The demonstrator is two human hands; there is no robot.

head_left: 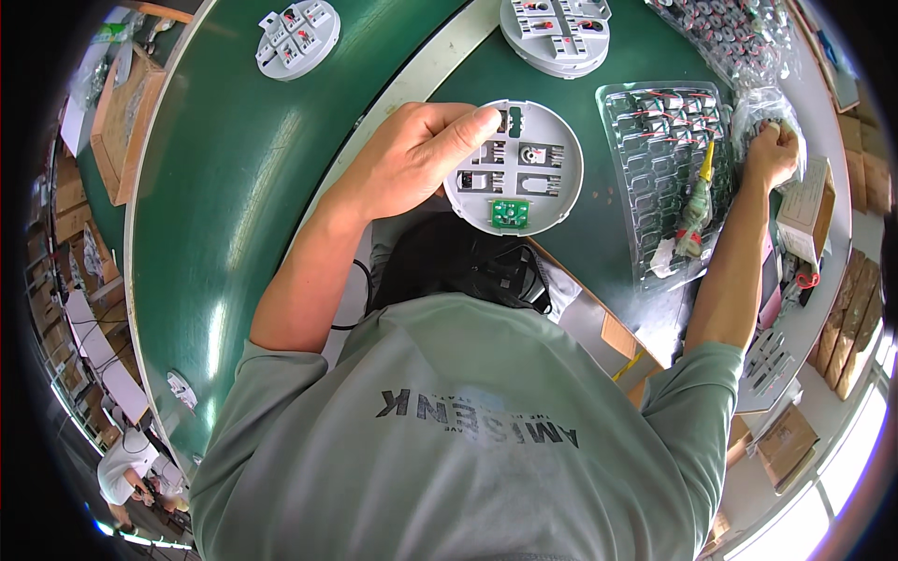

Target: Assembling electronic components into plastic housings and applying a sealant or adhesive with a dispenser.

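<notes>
My left hand (402, 161) grips a round light-grey plastic housing (514, 171) by its left rim, thumb on top. Metal contacts sit in the housing's slots, and a small green circuit board (510, 214) lies at its near edge. Over on the right, my right hand (774, 155) is closed at a clear plastic bag (751, 105); what its fingers hold is hidden. Beside that arm, a clear blister tray (645, 187) carries several small white parts with red wires (675, 120) at its far end. A green power screwdriver (695, 210) with a yellow tip lies across the tray.
Stacked round housings (556, 37) stand at the far middle, and another housing (297, 39) sits on the green table (253, 178) at far left. A large bag of small parts (730, 37) fills the far right. A cardboard box (806, 208) stands beside my right forearm.
</notes>
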